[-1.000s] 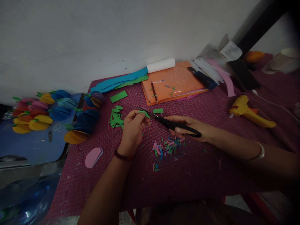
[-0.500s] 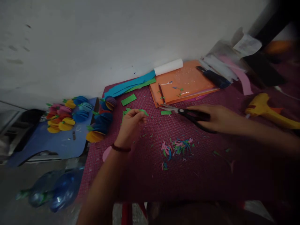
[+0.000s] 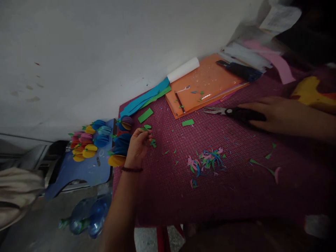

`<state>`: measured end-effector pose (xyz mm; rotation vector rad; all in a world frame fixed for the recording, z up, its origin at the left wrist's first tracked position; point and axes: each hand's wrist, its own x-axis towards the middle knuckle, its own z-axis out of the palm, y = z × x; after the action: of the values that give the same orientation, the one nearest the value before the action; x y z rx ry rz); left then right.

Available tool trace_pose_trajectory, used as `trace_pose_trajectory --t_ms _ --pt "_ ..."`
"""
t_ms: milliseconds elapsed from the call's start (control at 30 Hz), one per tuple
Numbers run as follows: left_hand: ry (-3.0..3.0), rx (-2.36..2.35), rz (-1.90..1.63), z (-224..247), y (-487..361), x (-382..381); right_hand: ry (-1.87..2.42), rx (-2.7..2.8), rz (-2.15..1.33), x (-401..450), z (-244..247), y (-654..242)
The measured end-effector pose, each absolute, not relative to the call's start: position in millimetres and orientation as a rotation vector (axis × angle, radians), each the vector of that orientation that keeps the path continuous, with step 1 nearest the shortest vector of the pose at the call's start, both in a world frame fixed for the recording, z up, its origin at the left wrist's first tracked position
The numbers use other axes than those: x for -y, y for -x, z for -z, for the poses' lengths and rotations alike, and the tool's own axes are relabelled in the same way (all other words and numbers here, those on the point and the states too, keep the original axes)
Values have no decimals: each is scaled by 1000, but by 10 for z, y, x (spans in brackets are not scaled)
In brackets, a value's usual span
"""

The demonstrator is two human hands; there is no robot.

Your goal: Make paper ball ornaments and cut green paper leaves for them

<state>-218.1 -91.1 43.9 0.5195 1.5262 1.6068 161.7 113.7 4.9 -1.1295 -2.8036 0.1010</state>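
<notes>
My left hand (image 3: 140, 141) is at the table's left side with its fingertips pinched together. Small green paper leaf cut-outs (image 3: 153, 142) lie right by those fingers; whether one is in the pinch I cannot make out. My right hand (image 3: 273, 113) is closed around the black handles of a pair of scissors (image 3: 229, 111). Their blades point left, low over the table just in front of an orange folder (image 3: 210, 84). A small green paper rectangle (image 3: 188, 122) lies left of the blade tips, and another green strip (image 3: 145, 115) is beyond my left hand.
Pink, green and blue paper scraps (image 3: 207, 161) are heaped mid-table. Colourful paper fruits (image 3: 90, 150) stand on a blue board (image 3: 97, 175) and along the table's left edge. A yellow glue gun (image 3: 309, 92), a cutter knife (image 3: 238, 70) and blue strips (image 3: 147, 96) lie around.
The view has swung right. My right hand has drawn the scissors rightward, away from the green rectangle. My left hand remains pinched by the leaf cut-outs.
</notes>
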Motion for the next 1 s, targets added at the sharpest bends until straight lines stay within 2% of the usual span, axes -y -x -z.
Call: trace_pose_trajectory --t_ms 167,300,533,700,1000 --pt "-790 -1378 -1480 -526 1698 809 927 2813 -194 -1030 -311 -1493" --pt "-1037 -1386 -1337 -590 1333 670 750 2629 -587 -806 -467 -1193" --pt "-1165 -1509 -1264 -637 1124 557 581 2213 -1279 -539 -364 -684" --pt "-1099 -1301 -1125 -648 1121 581 344 1942 -1818 -459 -368 -495" --pt "-903 -1186 -1043 -563 1139 570 327 1901 -1950 -431 -350 -451"
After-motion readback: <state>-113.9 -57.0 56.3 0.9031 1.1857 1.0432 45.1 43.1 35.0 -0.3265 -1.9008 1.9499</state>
